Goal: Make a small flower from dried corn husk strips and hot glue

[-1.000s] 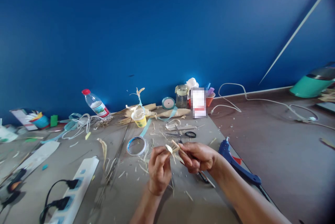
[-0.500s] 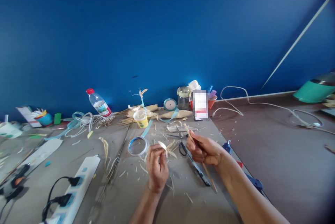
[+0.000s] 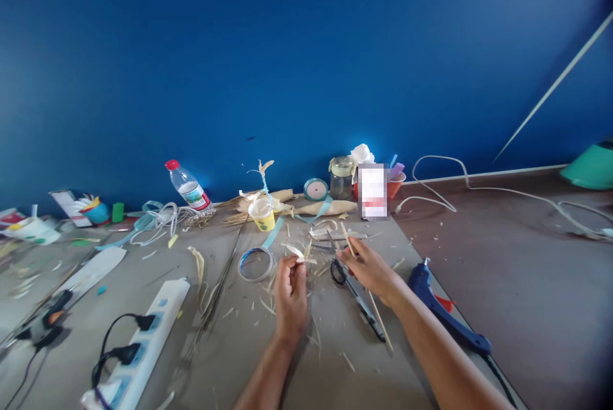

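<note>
My left hand (image 3: 292, 298) pinches a small flower of pale dried-husk strips (image 3: 302, 255) at its fingertips, petals pointing up and outward. My right hand (image 3: 366, 264) is closed round a thin wooden stick (image 3: 379, 324) that slants from above the fingers down toward the table. Its fingertips are low, close beside a pair of black-handled scissors (image 3: 338, 273); whether they touch is hidden. Below this hand lies a dark, narrow tool like a box cutter (image 3: 370, 315). Between the hands are loose husk scraps (image 3: 324, 268).
A roll of clear tape (image 3: 255, 265) lies left of my hands. Behind it stands a yellow cup (image 3: 263, 216) with a wrapped stem. A blue glue gun (image 3: 445, 314) rests on the right, and a power strip (image 3: 158, 327) on the left. A tilted water bottle (image 3: 190, 188) is near the wall.
My right hand has moved lower and closer to the scissors, with the stick. The husk flower has turned in my left hand, showing more petals. The view has shifted slightly, revealing more of the glue gun.
</note>
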### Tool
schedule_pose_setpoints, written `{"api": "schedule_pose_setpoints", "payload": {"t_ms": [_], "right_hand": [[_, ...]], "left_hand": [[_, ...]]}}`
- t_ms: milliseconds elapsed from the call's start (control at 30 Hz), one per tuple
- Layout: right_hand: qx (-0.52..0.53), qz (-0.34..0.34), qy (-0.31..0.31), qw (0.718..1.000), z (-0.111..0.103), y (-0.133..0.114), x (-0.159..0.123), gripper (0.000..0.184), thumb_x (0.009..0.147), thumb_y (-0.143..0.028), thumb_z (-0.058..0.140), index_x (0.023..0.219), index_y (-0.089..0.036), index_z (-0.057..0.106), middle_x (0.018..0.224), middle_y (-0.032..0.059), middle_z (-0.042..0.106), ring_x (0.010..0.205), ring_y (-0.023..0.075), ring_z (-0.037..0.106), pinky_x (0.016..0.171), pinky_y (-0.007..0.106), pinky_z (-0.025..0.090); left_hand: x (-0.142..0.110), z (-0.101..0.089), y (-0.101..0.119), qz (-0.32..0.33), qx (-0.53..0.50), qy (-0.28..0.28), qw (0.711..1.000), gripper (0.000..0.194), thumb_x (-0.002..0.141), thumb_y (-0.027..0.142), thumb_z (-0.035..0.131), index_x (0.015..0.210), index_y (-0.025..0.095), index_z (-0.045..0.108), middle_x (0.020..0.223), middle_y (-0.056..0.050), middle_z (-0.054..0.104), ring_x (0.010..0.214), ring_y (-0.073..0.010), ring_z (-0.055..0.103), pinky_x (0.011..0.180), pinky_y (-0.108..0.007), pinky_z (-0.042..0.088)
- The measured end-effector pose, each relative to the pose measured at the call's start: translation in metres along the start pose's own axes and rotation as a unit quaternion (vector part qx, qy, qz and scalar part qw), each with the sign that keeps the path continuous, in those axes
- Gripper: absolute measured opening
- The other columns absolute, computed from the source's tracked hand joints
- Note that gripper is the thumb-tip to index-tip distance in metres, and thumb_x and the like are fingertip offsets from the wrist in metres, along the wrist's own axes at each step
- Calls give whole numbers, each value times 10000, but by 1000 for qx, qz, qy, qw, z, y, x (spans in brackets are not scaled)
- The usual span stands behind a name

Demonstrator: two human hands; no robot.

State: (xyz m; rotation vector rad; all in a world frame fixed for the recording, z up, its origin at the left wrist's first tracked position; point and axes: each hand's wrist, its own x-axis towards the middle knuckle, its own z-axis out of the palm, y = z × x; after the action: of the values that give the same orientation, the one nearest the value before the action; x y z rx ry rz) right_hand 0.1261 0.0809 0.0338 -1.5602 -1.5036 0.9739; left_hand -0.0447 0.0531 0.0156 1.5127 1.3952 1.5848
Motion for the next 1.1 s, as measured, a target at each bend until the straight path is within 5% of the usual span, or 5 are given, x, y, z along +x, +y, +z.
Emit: {"api": "schedule_pose_setpoints", "payload": {"t_ms": [300, 533, 833, 933, 1100], "right_hand": [[-211, -61, 76, 973, 8, 13, 7, 400, 771, -287, 524, 1127, -105, 550, 1063, 168, 570, 988, 265, 537, 829, 358, 414], [-81, -149, 69, 983, 14, -11, -8, 247, 841, -319, 473, 930, -206, 674, 965, 82, 656, 957, 232, 561, 847, 360, 403], [-253, -218, 144, 932, 1, -6, -8, 192, 830, -211, 505, 902, -218, 684, 915, 78, 680, 1039, 265, 523, 955, 463, 277], [-223, -253, 189, 922, -5, -11, -7, 261, 857, -218, 455, 1036, -188, 642, 1074, 121, 616, 1022, 240, 535, 877, 390, 372], [-224, -284, 132, 923, -5, -14, -5, 229, 857, -196, 453, 934, -202, 669, 948, 91, 656, 942, 232, 565, 872, 395, 383]], "left_hand": [[6, 2, -16, -143, -139, 18, 980, 262, 720, 418, 617, 693, 164, 562, 582, 28, 499, 565, -98, 461, 588, -211, 372], [4, 2, -1, -129, -95, -56, 986, 209, 772, 349, 558, 676, 165, 536, 602, 26, 492, 593, -104, 444, 588, -209, 355], [2, 4, -2, -107, -99, -86, 986, 183, 781, 337, 552, 696, 175, 543, 614, 27, 497, 606, -113, 458, 608, -227, 365], [0, 5, -6, -118, -140, -93, 979, 202, 781, 356, 559, 687, 181, 523, 616, 32, 483, 605, -106, 443, 610, -222, 358], [0, 5, -11, -149, -184, -104, 966, 202, 779, 371, 576, 727, 180, 538, 649, 25, 509, 617, -96, 440, 627, -214, 354]]}}
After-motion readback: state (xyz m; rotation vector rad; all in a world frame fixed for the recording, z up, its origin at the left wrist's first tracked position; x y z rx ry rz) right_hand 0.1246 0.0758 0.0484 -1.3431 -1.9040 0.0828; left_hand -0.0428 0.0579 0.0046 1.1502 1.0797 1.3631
